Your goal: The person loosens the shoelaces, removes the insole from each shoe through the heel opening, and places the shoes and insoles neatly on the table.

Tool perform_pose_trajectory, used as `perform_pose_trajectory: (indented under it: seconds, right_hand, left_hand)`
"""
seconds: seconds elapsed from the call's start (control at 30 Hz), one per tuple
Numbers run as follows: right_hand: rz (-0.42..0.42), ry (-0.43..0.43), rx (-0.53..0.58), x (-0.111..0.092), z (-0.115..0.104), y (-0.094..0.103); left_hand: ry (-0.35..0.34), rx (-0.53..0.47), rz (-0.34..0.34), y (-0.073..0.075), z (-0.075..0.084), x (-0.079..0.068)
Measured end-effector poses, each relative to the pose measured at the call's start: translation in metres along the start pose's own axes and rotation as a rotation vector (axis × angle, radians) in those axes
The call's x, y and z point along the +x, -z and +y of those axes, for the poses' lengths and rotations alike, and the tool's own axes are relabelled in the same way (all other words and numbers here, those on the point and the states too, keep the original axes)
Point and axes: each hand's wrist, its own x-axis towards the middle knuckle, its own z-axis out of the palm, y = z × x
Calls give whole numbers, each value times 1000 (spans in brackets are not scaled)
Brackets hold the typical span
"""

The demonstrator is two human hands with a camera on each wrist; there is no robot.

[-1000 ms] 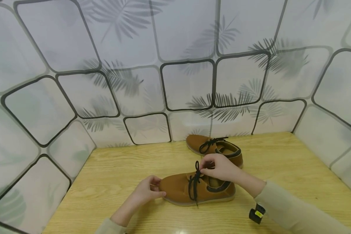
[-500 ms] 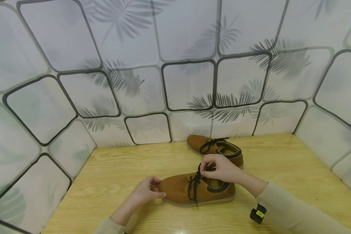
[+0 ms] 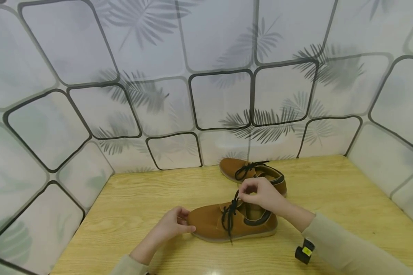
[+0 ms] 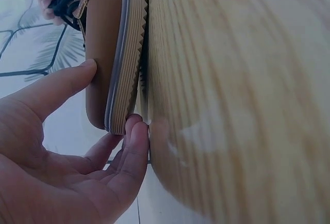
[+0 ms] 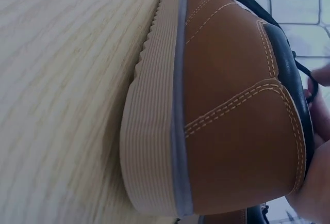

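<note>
A brown lace-up shoe (image 3: 210, 221) lies sole down on the wooden table, its toe pointing left. My left hand (image 3: 168, 226) holds the toe. In the left wrist view its thumb (image 4: 85, 74) lies on the upper and its other fingers (image 4: 135, 149) curl at the sole's tip. Above the tongue, my right hand (image 3: 263, 196) pinches the black shoelace (image 3: 231, 212), which stretches up to the fingertips. Past the dark collar in the right wrist view, a loop of that lace meets the fingers. One loose lace end hangs down the shoe's near side.
A second brown shoe (image 3: 235, 168) with a tied black lace stands behind, near the back wall, partly covered by my right hand. Patterned white panels (image 3: 223, 99) enclose the table (image 3: 134, 198) at the back and sides. A black wrist device (image 3: 303, 252) hangs by the right sleeve.
My right hand has risen a little and shifted right, drawing the lace up with it. The upright lace loop now slants toward the fingers. The left hand and shoe have stayed put.
</note>
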Motion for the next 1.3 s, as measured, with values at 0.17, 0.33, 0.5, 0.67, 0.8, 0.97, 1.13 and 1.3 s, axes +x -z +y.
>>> perform_pose_trajectory:
  seconds: [0.17, 0.33, 0.5, 0.67, 0.8, 0.97, 1.13, 1.3]
  right_hand:
    - [41, -61, 57, -1, -3, 2]
    - [-37, -26, 0, -1, -3, 1]
    - [-143, 33, -87, -2, -3, 0]
    - [-196, 107, -150, 0, -2, -1]
    - [-181, 128, -168, 1, -1, -1]
    - [-142, 51, -120, 1, 0, -1]
    - [-65, -50, -43, 0, 0, -1]
    - [-13, -136, 3, 0, -2, 0]
  left_hand:
    - [-3, 7, 6, 0, 1, 0]
    - [1, 21, 6, 0, 2, -1]
    - [0, 8, -5, -1, 1, -2]
    - [5, -3, -12, -1, 1, -2]
    - [13, -11, -19, -1, 0, -1]
    - [21, -16, -27, -1, 1, -1]
    - [15, -10, -25, -1, 1, -1]
    - [13, -11, -28, 0, 0, 0]
